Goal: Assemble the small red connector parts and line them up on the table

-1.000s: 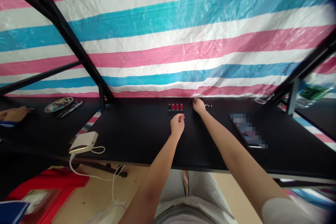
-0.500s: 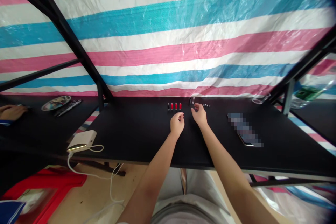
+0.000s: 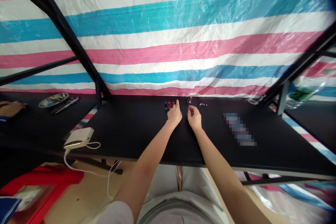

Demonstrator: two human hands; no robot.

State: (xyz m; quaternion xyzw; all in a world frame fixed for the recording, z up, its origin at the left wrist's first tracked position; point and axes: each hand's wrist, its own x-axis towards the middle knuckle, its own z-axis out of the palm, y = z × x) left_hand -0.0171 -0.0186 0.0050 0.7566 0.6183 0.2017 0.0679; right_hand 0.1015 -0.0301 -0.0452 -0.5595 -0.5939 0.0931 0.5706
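My left hand (image 3: pixel 174 115) is over the black table with its index finger stretched out and the other fingers curled. The fingertip is beside a short row of small cylinders: a black one (image 3: pixel 166 105), a red one (image 3: pixel 169 105) and another red one (image 3: pixel 173 103); the row's right end is hidden behind the finger. My right hand (image 3: pixel 194 117) hovers close by, fingers loosely bent with a gap at the thumb, nothing visible in it. Beyond it stand a dark cylinder (image 3: pixel 187 100) and a clear-looking one (image 3: pixel 190 100). Several tiny silvery pieces (image 3: pixel 203 105) lie to its right.
A pixelated phone (image 3: pixel 239 129) lies on the table's right. At left is a white box-shaped device (image 3: pixel 79 138) with a cable (image 3: pixel 78 170). Another person's hand (image 3: pixel 12 109), a shiny dish (image 3: pixel 54 100) and pens (image 3: pixel 67 105) are on the neighbouring table. Black frame bars (image 3: pixel 65 35) flank the table.
My left hand has moved forward to the row and its index finger has straightened. My right hand has drawn back slightly, its fingers curling. The view has shifted a little.
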